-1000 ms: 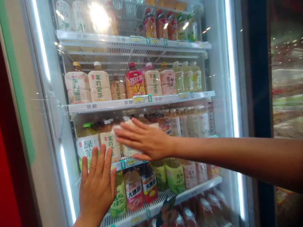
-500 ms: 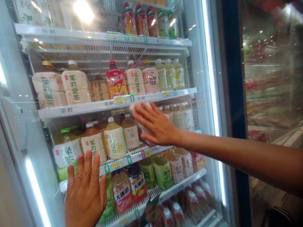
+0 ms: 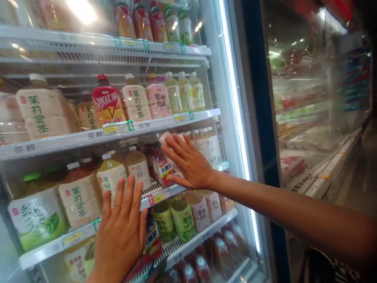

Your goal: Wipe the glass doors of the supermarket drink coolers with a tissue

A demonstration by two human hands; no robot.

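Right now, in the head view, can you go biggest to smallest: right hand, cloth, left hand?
1. Left hand
2. Right hand
3. Cloth, counting only what shows

The left hand may just be nearer.

At left a green-capped bottle (image 3: 38,218) stands on a white shelf (image 3: 41,254), while on the shelf above (image 3: 64,138) a white-labelled bottle (image 3: 137,103) sits between red-labelled (image 3: 107,102) and pink-labelled (image 3: 159,100) ones, with a light strip (image 3: 235,102) farther right and another display case (image 3: 318,157) at far right.
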